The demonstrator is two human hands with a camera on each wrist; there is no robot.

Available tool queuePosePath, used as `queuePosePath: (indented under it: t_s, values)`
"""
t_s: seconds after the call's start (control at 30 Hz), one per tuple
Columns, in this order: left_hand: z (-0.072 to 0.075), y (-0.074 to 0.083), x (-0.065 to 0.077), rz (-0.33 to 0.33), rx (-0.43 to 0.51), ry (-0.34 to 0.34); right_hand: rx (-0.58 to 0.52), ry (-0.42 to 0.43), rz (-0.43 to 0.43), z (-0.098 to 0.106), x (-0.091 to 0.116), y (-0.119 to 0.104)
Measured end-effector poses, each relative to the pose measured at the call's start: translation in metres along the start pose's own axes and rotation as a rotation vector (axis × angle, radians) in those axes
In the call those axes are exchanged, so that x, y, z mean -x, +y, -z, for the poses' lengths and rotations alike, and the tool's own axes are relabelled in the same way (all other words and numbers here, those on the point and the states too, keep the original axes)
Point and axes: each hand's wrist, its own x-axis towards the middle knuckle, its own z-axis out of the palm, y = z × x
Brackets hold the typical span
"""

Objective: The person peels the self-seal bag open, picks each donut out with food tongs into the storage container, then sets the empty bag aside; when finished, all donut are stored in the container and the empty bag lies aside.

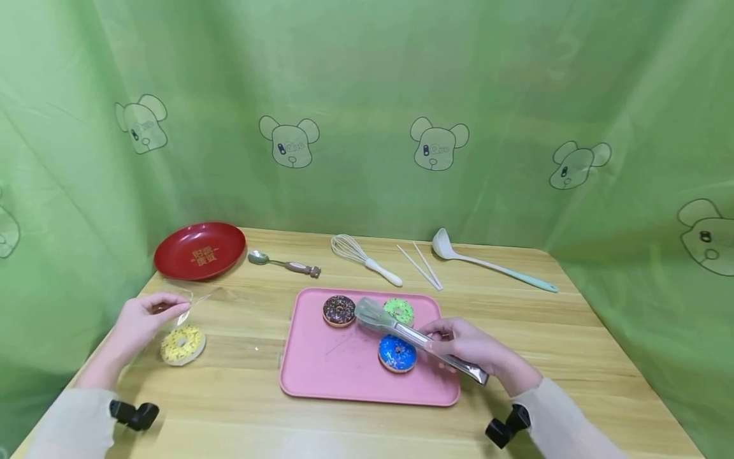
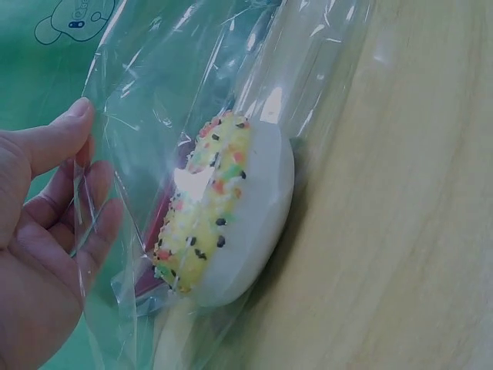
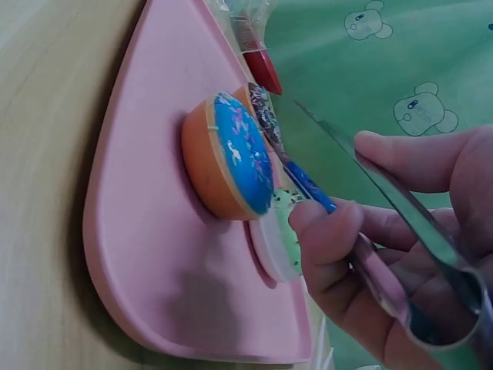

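Note:
At the left of the table, my left hand (image 1: 140, 319) pinches the edge of a clear plastic bag (image 2: 177, 69) between thumb and fingers. Inside the bag is a yellow sprinkled donut (image 1: 186, 347) with a white base, tilted in the left wrist view. My right hand (image 1: 467, 344) grips metal tongs (image 1: 414, 336) over the pink tray (image 1: 327, 379), their arms spread with nothing between the tips. On the tray sit a blue donut (image 1: 397, 357), a chocolate donut (image 1: 339, 311) and a green donut (image 1: 401, 309), partly hidden by the tongs in the head view.
A red plate (image 1: 183, 255) stands at the back left. Along the back edge lie a spoon (image 1: 295, 266), a white whisk (image 1: 355, 252), white chopsticks (image 1: 421, 264) and a ladle (image 1: 487, 261) with a pale blue handle. A green curtain (image 1: 367, 76) hangs behind the table.

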Motion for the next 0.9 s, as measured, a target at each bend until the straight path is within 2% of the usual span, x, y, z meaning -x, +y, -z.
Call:
queuePosePath:
  t_s: [0.37,0.63,0.8,0.9]
  values:
    - [0.001,-0.002,0.000,-0.013,-0.029,0.010,0.044,0.011,0.010,0.004,0.009,-0.012]
    - [0.003,-0.005,0.004,0.019,-0.049,0.015,0.137,-0.023,0.090,-0.015,-0.008,-0.024]
    - [0.002,0.000,0.004,0.009,-0.064,0.033,0.133,-0.038,0.096,-0.033,-0.023,-0.032]
    - [0.002,0.003,0.003,-0.003,-0.061,0.036,0.196,-0.015,0.114,-0.044,-0.033,-0.037]
